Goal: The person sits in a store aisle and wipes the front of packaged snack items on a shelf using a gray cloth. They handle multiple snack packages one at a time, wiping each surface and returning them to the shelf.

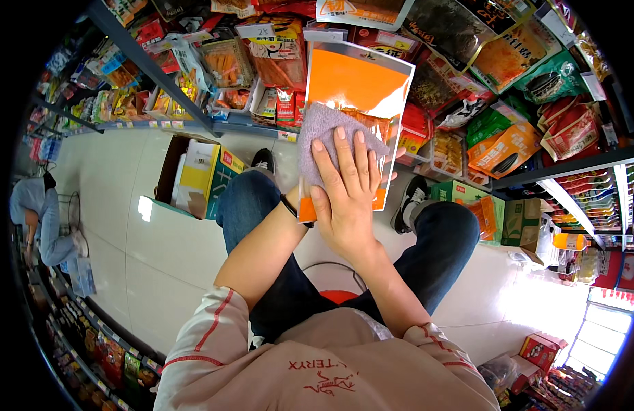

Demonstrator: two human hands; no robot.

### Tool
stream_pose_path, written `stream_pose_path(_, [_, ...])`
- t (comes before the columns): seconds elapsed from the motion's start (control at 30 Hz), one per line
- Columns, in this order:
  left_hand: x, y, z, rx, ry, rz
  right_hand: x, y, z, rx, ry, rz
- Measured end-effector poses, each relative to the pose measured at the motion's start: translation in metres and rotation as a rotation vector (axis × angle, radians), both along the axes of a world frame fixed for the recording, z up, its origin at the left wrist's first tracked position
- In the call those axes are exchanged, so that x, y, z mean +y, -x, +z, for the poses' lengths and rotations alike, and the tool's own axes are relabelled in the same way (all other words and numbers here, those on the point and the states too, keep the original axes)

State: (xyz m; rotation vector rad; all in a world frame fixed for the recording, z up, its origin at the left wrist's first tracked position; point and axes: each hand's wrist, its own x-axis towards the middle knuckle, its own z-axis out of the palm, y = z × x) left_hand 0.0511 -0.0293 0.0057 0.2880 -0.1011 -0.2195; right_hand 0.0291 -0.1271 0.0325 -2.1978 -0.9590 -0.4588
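Note:
A flat orange snack pouch (358, 72) with clear edges and a see-through window is held up over my knees, in front of the shelf. My left hand (400, 152) supports it from behind; only its fingertips show past the pouch's right edge, and a black band is on that wrist. On the front, my right hand (348, 198) lies flat with fingers slightly spread, pressing a greyish-purple cloth (317, 131) against the pouch. The cloth and hand cover part of the window, where reddish-brown food shows.
Shelves of packed snacks, including a green pouch (550, 79), curve across the front. An open carton (199, 177) stands on the tiled floor (106, 205) left of my knee. A green box (453, 192) stands by my right foot. A person (55, 226) sits far left.

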Motion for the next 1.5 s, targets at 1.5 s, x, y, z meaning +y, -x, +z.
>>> stream_pose_path(1.5, [0.000, -0.038, -0.008, -0.344, 0.436, -0.035, -0.005, -0.027, -0.004, 0.043, -0.087, -0.162])
